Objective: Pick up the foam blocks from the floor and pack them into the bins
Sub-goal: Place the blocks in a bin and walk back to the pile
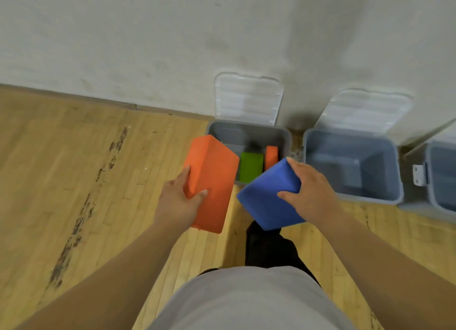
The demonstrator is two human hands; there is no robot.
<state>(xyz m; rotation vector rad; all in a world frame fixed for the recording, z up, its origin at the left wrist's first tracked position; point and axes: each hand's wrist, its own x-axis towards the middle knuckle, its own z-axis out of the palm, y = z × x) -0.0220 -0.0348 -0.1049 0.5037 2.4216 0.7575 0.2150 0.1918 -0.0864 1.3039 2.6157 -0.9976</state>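
Note:
My left hand (pixel 179 197) grips a large orange foam block (pixel 214 181), held over the left front corner of a grey bin (pixel 249 129). My right hand (pixel 306 189) grips a blue foam block (pixel 266 201), tilted just in front of the same bin. Inside that bin a green block (pixel 251 166) and a smaller orange block (pixel 271 156) stand side by side. The bin's front rim is hidden behind the two held blocks.
A second grey bin (pixel 350 134) stands to the right with nothing visible inside, and part of a third bin (pixel 429 181) shows at the far right. Clear lids (pixel 248 97) lean open against the white wall. Wooden floor stretches to the left, marked with dark scuffs.

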